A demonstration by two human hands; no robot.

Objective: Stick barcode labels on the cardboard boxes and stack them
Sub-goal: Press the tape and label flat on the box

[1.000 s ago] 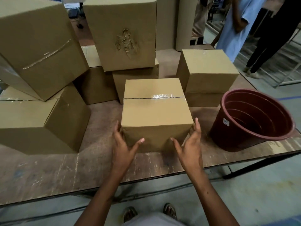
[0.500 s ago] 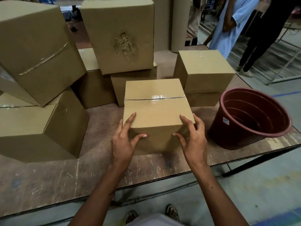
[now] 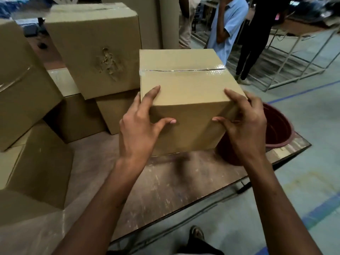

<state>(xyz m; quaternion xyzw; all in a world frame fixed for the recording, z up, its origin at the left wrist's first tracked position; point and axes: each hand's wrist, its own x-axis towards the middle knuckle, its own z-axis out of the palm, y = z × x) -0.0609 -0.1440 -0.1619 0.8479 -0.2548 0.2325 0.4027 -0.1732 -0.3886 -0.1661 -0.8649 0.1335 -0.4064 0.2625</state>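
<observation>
Since a second ago, taped box (image 3: 185, 92) is up off the table (image 3: 165, 184), gripped at its near corners: left hand (image 3: 137, 133) and right hand (image 3: 244, 129) both have fingers spread over the top edge, thumbs pressed on the front face. Six other cardboard boxes stacked left and behind, one with a torn face (image 3: 108, 63). One maroon bucket (image 3: 276, 129) right; worn wooden tabletop, grey floor with blue lines, two people standing behind.

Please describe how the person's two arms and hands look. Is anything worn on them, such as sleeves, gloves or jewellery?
Both forearms are bare as far as the picture shows; no sleeve reaches into view. The left hand and the right hand wear no gloves, and no ring, watch or bracelet is visible on the fingers or wrists. The left thumbnail looks short and pale. No markings can be seen.
</observation>
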